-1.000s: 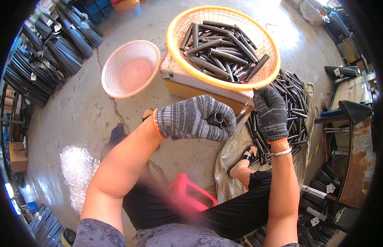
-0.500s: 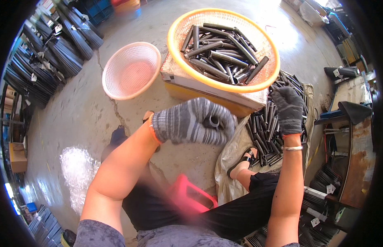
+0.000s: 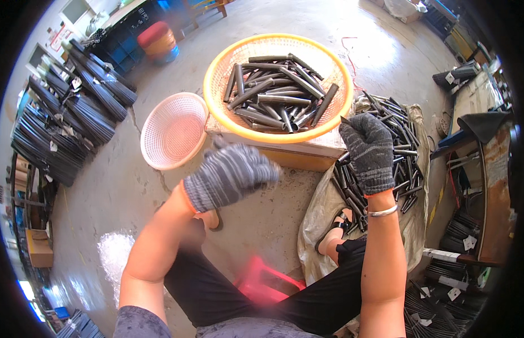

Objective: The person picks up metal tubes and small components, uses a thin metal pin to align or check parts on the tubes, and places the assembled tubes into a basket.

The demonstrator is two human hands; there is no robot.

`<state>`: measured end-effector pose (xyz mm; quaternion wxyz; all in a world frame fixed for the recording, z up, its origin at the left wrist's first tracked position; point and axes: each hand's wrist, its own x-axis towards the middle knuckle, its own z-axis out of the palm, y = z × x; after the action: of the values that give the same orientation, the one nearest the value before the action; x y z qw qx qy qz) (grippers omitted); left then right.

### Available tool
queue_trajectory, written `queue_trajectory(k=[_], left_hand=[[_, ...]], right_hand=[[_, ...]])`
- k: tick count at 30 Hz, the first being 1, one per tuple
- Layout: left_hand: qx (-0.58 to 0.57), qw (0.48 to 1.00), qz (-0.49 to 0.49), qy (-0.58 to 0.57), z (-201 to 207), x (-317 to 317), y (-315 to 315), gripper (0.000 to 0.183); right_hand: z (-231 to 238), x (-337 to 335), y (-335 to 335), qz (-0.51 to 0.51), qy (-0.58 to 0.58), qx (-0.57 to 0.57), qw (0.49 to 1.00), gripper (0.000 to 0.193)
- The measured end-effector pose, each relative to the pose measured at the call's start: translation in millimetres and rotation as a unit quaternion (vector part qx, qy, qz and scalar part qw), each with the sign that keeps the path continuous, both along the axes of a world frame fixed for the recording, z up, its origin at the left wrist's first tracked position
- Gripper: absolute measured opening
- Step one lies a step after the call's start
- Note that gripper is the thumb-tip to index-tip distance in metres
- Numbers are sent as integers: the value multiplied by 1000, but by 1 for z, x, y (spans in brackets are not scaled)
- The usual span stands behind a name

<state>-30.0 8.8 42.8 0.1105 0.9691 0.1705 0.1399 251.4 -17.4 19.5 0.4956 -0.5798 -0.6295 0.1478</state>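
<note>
My left hand (image 3: 231, 176), in a grey striped knitted glove, hangs over the floor before the cardboard box (image 3: 298, 160). Its fingers look apart and somewhat blurred, and no tube shows in it. My right hand (image 3: 368, 152), in a matching glove, is closed beside the right rim of the orange-rimmed basket (image 3: 217, 112). A small dark pointed tip (image 3: 345, 120) sticks out at its fingers; what it belongs to is hidden. Several short black tubes (image 3: 284, 99) lie jumbled in that basket, which stands on the box.
A smaller pink basket (image 3: 174, 127) is on the floor at left. More black tubes (image 3: 405, 152) cover a sheet (image 3: 315, 236) at right, beneath my right arm. A red plastic stool (image 3: 265, 281) shows between my legs. Bundled dark rods (image 3: 84, 96) stand far left; a rusty workbench (image 3: 493, 197) is at right.
My left hand has moved left and its fingers have loosened; the round tube end seen in it before no longer shows. My right hand has shifted left toward the basket rim. The whole view has tilted up.
</note>
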Motion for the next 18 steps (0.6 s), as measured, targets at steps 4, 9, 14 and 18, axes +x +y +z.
queue_trajectory(k=[4, 9, 14, 18], left_hand=[[260, 965, 44, -7, 46, 28, 34, 29], [306, 941, 107, -98, 67, 58, 88, 75], [56, 979, 129, -145, 42, 46, 56, 59], [-122, 968, 184, -122, 20, 48, 22, 52]], right_hand=[[12, 3, -7, -19, 28, 7, 999, 12], [11, 9, -12, 21, 250, -57, 966, 9], [19, 17, -20, 180, 569, -130, 792, 18], [17, 15, -25, 323, 644, -137, 679, 15]])
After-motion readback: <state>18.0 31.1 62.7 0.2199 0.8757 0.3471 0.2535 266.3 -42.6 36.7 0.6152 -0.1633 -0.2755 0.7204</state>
